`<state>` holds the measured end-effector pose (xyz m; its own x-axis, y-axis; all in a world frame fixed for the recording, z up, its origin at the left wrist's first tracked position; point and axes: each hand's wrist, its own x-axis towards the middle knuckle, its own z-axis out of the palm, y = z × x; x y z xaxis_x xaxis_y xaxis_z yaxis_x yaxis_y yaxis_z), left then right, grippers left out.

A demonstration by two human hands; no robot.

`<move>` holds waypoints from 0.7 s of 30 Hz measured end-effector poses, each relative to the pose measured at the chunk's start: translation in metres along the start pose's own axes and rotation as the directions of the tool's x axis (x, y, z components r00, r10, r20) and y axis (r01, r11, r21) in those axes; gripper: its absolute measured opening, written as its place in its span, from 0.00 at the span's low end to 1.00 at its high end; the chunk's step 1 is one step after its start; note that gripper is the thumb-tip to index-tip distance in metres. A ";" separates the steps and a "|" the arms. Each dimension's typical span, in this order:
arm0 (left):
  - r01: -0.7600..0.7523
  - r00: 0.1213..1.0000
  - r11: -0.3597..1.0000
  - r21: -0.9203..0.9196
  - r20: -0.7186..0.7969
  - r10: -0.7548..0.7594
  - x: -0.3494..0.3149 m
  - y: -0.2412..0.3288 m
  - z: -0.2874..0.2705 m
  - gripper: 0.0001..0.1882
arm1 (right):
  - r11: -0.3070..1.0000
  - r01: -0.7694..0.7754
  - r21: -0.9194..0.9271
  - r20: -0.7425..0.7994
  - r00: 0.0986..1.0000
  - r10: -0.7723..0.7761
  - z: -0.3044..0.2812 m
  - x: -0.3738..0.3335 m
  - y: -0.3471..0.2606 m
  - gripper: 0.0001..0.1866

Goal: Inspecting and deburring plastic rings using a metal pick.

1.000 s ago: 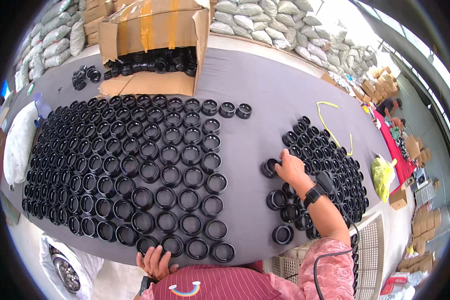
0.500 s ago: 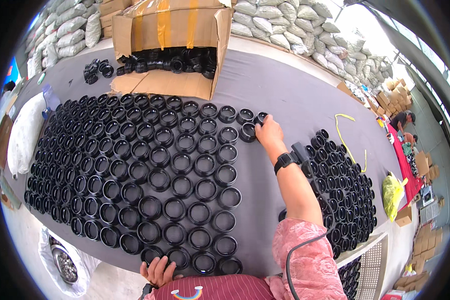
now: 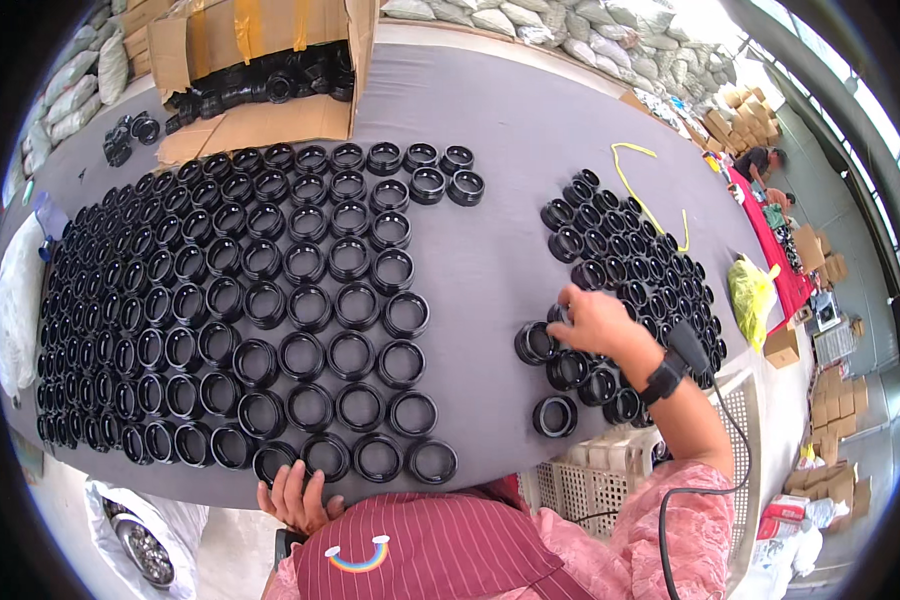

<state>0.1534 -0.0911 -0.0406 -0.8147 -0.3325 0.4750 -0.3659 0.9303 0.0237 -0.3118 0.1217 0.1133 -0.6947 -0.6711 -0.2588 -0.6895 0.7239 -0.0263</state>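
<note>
Many black rings (image 3: 356, 305) stand in rows on the grey-covered table, filling its left and middle. A looser cluster of the same rings (image 3: 567, 369) lies to the right. Among that cluster's left side, my right hand (image 3: 602, 322) has thumb and fingers closed about a black ring (image 3: 556, 315), partly hidden by the fingers. My left hand (image 3: 298, 497) rests at the table's near edge, fingers stretched out and touching or close to a front-row ring (image 3: 273, 461); it holds nothing visible. A cabled device (image 3: 686, 345) sits by my right wrist.
An open cardboard box (image 3: 255, 135) with more black rings lies at the far left. A few loose pieces (image 3: 130, 135) are beside it. A yellow strap (image 3: 638, 190) curves behind the right cluster. White perforated crates (image 3: 590, 488) stand below the near right edge.
My right hand has let go of a ring at the far right end of the rows and come back to the right-hand cluster. My left hand stays at the near edge. The view has shifted.
</note>
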 end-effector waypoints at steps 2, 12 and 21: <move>-0.006 1.000 1.000 -0.005 -0.027 0.006 -0.002 0.000 0.002 0.21 | 0.998 0.005 -0.058 -0.020 1.000 -0.006 0.014 -0.015 -0.008 0.30; 0.030 0.995 0.999 0.012 -0.099 -0.029 -0.003 0.007 0.005 0.22 | 0.990 0.007 0.140 -0.234 0.972 0.027 0.034 0.080 -0.066 0.21; -0.005 0.993 0.999 0.039 -0.121 0.010 -0.006 0.004 0.009 0.23 | 0.963 -0.119 0.242 -0.379 0.902 0.207 0.005 0.184 -0.096 0.24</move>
<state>0.1527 -0.0864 -0.0516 -0.7581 -0.3025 0.5778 -0.3793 0.9252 -0.0133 -0.3728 -0.0704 0.0629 -0.8470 -0.5162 0.1272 -0.5315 0.8158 -0.2282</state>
